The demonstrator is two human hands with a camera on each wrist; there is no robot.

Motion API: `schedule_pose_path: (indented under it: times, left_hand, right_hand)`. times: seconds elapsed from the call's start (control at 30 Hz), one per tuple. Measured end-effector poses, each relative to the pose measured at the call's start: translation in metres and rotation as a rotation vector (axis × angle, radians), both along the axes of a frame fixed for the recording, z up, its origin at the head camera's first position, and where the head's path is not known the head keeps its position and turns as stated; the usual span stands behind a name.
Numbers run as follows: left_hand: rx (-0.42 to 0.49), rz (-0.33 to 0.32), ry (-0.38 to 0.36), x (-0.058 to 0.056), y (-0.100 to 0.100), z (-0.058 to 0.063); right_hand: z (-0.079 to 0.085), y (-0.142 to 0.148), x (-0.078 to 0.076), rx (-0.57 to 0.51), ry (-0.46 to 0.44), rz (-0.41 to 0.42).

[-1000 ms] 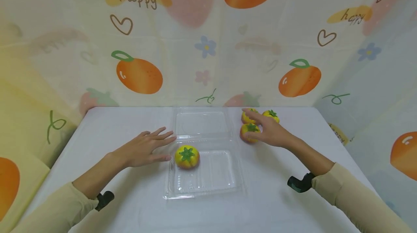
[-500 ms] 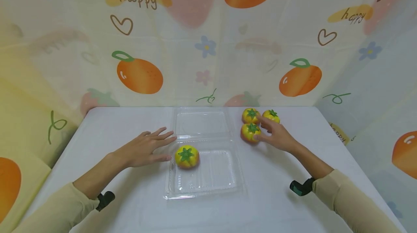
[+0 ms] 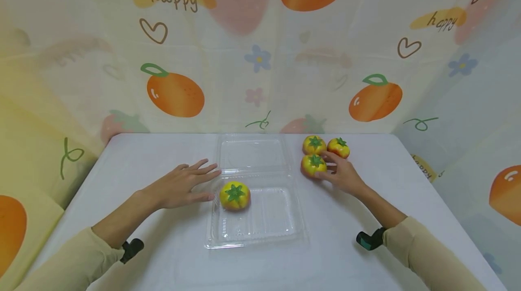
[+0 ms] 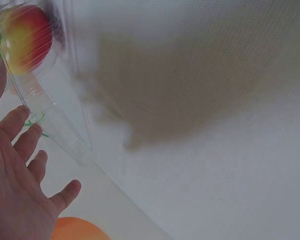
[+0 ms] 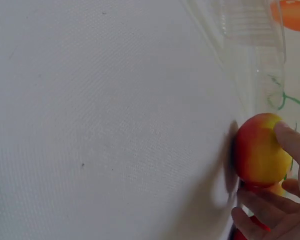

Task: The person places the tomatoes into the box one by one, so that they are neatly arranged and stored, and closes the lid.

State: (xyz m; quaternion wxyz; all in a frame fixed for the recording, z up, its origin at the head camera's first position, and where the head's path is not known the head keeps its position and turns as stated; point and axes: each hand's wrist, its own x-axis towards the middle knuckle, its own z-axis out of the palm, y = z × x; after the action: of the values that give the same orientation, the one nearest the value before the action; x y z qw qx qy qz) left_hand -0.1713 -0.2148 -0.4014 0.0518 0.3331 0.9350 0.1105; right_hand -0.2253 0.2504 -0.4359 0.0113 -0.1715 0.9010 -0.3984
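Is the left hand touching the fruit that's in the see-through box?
Apart. The head view shows it: a narrow gap lies between the left hand and the fruit, with clear box showing there.

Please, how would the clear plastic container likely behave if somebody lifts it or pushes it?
The container is probably light and somewhat flexible, since its clear walls look thin. Its open lid may flop when lifted, as it seems joined only along one edge. The single fruit sits near the left side, so the container could tilt that way.
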Motion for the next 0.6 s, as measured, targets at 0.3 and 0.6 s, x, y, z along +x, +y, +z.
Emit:
schedule_pose_path:
  times: [0.3,0.6]
  left_hand:
    - [-0.011,0.002,-0.002,-0.0012,-0.0007,-0.0006]
    - [-0.015,0.000,0.002,-0.0026,-0.0006,-0.0016]
  right_hand:
    - [-0.0011,-0.0025,0.0008,0.042,-0.001,-0.025]
    - [0.0004,-0.0030,0.0020,0.051,0.012,-0.009]
